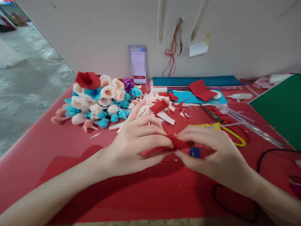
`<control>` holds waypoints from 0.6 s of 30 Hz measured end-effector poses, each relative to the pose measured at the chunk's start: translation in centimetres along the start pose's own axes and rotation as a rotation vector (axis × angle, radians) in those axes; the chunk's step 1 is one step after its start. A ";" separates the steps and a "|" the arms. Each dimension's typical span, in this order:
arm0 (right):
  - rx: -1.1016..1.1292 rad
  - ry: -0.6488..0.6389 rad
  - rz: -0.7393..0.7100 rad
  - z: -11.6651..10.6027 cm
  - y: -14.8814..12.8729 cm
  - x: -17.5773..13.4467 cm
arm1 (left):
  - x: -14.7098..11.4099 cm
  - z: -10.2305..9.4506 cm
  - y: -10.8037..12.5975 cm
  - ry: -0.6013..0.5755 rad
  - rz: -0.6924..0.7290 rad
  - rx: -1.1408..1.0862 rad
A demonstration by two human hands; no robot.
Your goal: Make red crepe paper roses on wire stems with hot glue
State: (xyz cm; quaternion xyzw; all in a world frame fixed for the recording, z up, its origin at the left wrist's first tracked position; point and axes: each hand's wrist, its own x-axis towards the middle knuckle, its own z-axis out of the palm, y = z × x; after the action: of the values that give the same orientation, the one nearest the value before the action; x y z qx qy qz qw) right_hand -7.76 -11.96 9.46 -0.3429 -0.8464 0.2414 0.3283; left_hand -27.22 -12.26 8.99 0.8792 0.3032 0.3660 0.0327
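Note:
Between my two hands is a piece of red crepe paper (178,143), folded or curled, just above the red table. My left hand (138,141) pinches its left part, with the index finger raised. On the right side, my right hand (211,147) grips the paper between thumb and fingertips. A small dark blue piece (195,152) shows beside the right thumb; I cannot make out what it is. Yellow-handled scissors (235,135) lie just behind my right hand. Beyond my left hand, red and white paper scraps (161,108) are heaped.
Paper flowers (108,92) in white, blue, red and pink are piled at the back left. A phone (138,64) leans on the wall. A glue bottle (240,96), clear sticks (254,122) and a green board (279,110) are on the right. A black cord (261,160) crosses the right side.

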 end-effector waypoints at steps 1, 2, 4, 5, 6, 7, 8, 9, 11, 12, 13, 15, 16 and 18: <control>-0.013 0.004 -0.024 0.0 0.0 0.0 | 0.0 0.0 0.0 0.010 0.013 0.007; -0.027 0.004 -0.042 -0.1 0.0 -0.1 | 0.1 -0.1 -0.1 0.012 0.031 0.012; -0.050 0.000 -0.073 -0.2 0.0 -0.1 | 0.1 -0.2 -0.1 -0.001 0.073 0.024; -0.061 -0.005 -0.089 -0.3 0.0 -0.1 | 0.1 -0.2 -0.1 -0.007 0.092 0.032; -0.074 -0.007 -0.110 -0.3 0.0 -0.1 | 0.1 -0.3 -0.1 -0.006 0.109 0.041; -0.090 -0.006 -0.135 -0.4 0.0 -0.1 | 0.1 -0.4 0.0 0.000 0.123 0.052; -0.112 -0.001 -0.163 -0.4 0.0 -0.1 | 0.1 -0.4 0.0 0.009 0.136 0.064; -0.139 0.003 -0.190 -0.5 0.0 -0.1 | 0.1 -0.5 0.0 0.020 0.150 0.075; -0.192 0.007 -0.232 -0.6 0.0 -0.2 | 0.1 -0.5 0.1 0.040 0.177 0.096; -0.214 0.003 -0.241 -0.7 0.0 -0.2 | 0.2 -0.5 0.1 0.047 0.185 0.107; -0.229 -0.005 -0.241 -0.8 0.0 -0.2 | 0.2 -0.6 0.2 0.049 0.189 0.119; -0.232 -0.035 -0.235 -1.0 -0.1 -0.2 | 0.2 -0.6 0.3 0.058 0.179 0.142; -0.221 -0.052 -0.230 -1.1 -0.1 -0.3 | 0.1 -0.6 0.3 0.065 0.168 0.147; -0.187 -0.083 -0.218 -1.3 -0.2 -0.3 | 0.0 -0.7 0.4 0.073 0.148 0.138</control>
State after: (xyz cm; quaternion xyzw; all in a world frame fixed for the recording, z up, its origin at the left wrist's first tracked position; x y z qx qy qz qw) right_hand -6.74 -12.03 10.30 -0.2678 -0.9102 0.1386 0.2838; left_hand -27.45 -12.69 9.65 0.8853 0.2632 0.3775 -0.0663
